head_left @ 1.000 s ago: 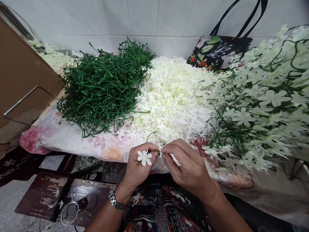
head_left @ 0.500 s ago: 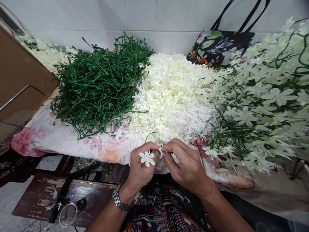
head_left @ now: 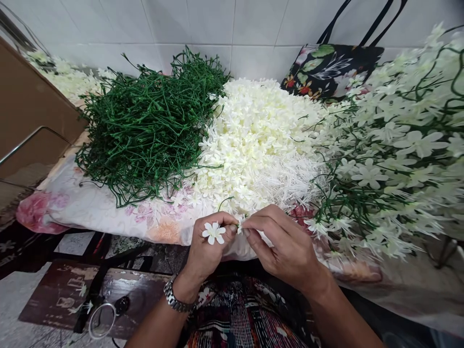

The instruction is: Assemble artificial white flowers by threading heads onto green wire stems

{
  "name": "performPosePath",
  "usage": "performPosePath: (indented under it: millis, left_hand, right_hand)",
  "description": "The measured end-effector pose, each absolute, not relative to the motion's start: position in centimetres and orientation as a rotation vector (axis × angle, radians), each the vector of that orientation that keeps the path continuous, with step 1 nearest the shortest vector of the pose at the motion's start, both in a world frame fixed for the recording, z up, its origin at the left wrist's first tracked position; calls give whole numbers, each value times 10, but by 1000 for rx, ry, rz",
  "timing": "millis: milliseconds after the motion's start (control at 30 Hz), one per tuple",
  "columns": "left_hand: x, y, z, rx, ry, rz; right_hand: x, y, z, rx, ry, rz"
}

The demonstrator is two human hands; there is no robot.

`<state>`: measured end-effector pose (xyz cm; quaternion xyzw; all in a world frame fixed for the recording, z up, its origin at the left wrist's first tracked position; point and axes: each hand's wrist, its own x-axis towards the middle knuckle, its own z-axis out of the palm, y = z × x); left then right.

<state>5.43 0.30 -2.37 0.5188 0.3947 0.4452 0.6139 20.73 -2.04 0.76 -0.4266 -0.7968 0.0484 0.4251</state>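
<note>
My left hand (head_left: pixel 206 251) is closed around a thin green stem, and a small white plastic flower (head_left: pixel 213 232) on that stem lies over its fingers. My right hand (head_left: pixel 282 246) pinches another small white flower (head_left: pixel 239 223) between thumb and forefinger, right at the stem's tip where both hands' fingertips meet. Both hands hover over my lap at the near edge of a floral cloth (head_left: pixel 94 208). Just beyond them lies a big heap of loose white flowers (head_left: pixel 261 140).
A tangled pile of bare green stems (head_left: pixel 145 130) lies at the left of the cloth. Finished flowered sprigs (head_left: pixel 395 154) are heaped at the right. A floral black bag (head_left: pixel 326 67) leans on the tiled wall. A brown box (head_left: pixel 29 106) stands at far left.
The view has shifted slightly downward. Both hands stay pinched together at the stem tip, with only small finger movements.
</note>
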Motion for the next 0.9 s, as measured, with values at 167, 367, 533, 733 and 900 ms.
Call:
performPosePath:
  millis: [167,367,533,733,900]
  left_hand:
    - [54,5,-17,1188,908,960]
    - [56,5,-13,1259,938,923]
    - [57,5,-12,1303,947,937]
    - [57,4,-14,1306,989,945]
    - [54,5,-14,1258,905,922]
  right_hand:
    - [210,-19,9,-1052,-2092,54]
    - [209,-17,6,-1066,-2089,31]
    - [205,-17,-1,-1077,-2015,98]
    - [203,-16,-3,-1082,-2002,117]
    - [208,-16,0,-1026,-2011,109]
